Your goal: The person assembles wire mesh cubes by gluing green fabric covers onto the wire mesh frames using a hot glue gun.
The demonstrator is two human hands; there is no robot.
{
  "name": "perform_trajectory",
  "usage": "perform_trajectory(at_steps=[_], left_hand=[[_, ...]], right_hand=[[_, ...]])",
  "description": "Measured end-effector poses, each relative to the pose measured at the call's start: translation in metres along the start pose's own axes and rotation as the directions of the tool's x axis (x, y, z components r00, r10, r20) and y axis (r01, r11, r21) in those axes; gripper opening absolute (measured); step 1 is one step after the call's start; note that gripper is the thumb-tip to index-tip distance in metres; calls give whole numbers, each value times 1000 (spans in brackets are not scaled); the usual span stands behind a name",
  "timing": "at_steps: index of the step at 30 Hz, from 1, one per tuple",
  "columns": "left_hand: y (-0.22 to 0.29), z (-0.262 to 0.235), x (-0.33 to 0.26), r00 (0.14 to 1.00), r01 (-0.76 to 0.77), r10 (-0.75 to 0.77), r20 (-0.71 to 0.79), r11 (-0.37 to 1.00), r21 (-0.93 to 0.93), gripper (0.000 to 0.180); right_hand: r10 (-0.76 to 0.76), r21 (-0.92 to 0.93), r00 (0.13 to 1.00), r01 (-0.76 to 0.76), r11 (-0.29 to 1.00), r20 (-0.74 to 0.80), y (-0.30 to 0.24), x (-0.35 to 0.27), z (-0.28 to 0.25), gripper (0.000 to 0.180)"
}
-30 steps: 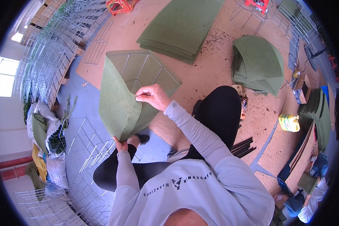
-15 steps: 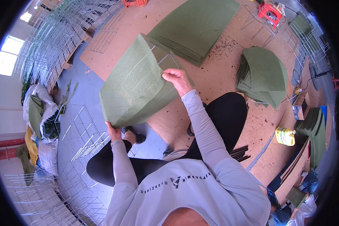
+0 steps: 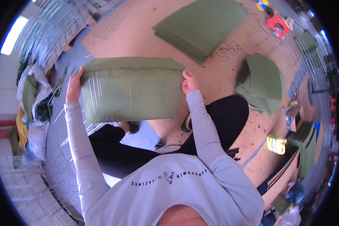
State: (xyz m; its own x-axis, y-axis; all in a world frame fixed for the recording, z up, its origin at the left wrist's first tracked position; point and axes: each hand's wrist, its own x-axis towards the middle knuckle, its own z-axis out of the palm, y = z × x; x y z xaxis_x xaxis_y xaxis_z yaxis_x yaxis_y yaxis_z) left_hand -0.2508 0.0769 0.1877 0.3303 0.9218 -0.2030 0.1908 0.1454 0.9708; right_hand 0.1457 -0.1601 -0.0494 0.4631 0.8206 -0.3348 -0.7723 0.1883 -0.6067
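Out to the left of the green felt sheet backed by a wire grid (image 3: pixel 133 90), I see white and yellow sacks (image 3: pixel 30 113) slumped against stacked wire grid panels (image 3: pixel 49 34), the panels blurred. My left hand (image 3: pixel 74 83) is closed on the sheet's upper left corner, thumb and fingers pinching the edge. The sheet itself hangs spread in front of me, above my black-trousered legs, with thin wire lines showing through its face and its top strip folded over. My right hand (image 3: pixel 189 82) is clamped on the sheet's upper right corner, so my two hands sit well apart, one at each end of the top edge.

Beyond the sheet, further up the brown floor, lies a flat stack of green felt sheets (image 3: pixel 201 28). To the right of the held sheet sits a smaller, curved pile of green felt pieces (image 3: pixel 263 83). Past that, up near the rim, stands a small red plastic stool (image 3: pixel 277 25). Lower right of the sheet, a yellow-and-green cylindrical package (image 3: pixel 277 144) lies on its side on the floor; I cannot make out its label.
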Motion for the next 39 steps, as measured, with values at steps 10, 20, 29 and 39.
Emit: perform_trajectory(at_steps=[10, 20, 29, 39], left_hand=[[68, 116, -28, 992, -121, 99, 80, 926, 358, 40], [44, 178, -102, 942, -327, 323, 92, 816, 477, 35], [34, 216, -130, 942, -317, 325, 78, 792, 522, 25], [34, 294, -153, 717, -691, 596, 361, 536, 486, 15]], right_hand=[[337, 37, 891, -342, 939, -304, 76, -31, -45, 6], [353, 66, 879, -351, 934, -320, 107, -31, -127, 6], [500, 120, 685, -522, 844, -530, 122, -34, -150, 15], [611, 207, 658, -588, 782, -440, 180, -34, -190, 16]])
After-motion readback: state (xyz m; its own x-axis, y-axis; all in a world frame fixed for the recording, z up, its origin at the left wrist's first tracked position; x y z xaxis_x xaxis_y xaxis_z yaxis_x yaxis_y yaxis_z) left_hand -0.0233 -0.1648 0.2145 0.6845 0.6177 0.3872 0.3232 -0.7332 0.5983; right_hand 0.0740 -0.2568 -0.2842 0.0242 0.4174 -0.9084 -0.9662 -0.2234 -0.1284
